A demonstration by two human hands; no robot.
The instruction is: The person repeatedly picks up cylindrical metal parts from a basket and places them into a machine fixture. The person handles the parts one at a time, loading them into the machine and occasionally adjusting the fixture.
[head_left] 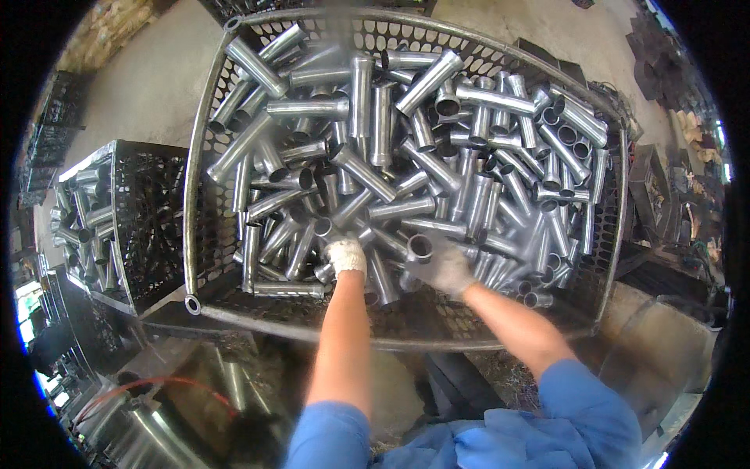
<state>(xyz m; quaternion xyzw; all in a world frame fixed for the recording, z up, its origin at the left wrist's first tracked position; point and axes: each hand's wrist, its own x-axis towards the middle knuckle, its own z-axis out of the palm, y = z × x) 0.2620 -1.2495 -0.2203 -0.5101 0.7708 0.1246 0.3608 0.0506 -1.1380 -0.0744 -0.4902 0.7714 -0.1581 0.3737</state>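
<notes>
Shiny metal tubes (pixel 363 173), each with a wider collar at one end, lie heaped at all angles in a big perforated metal basket (pixel 190 211). My left hand (pixel 344 256), in a white knitted glove, reaches into the near middle of the heap. Its fingers look curled down among the tubes, and what they grip is hidden. To its right, my gloved right hand (pixel 448 270) is closed round a short metal tube (pixel 419 248) whose open end faces up. That hand and the tube's lower part are smeared by motion.
At the left stands a smaller perforated crate (pixel 148 227) with more tubes in it. The basket's thick rim (pixel 266 324) runs between me and the heap. Large metal cylinders (pixel 160 434) and a red hose (pixel 168 380) are at the lower left. A grey box (pixel 660 332) is at the right.
</notes>
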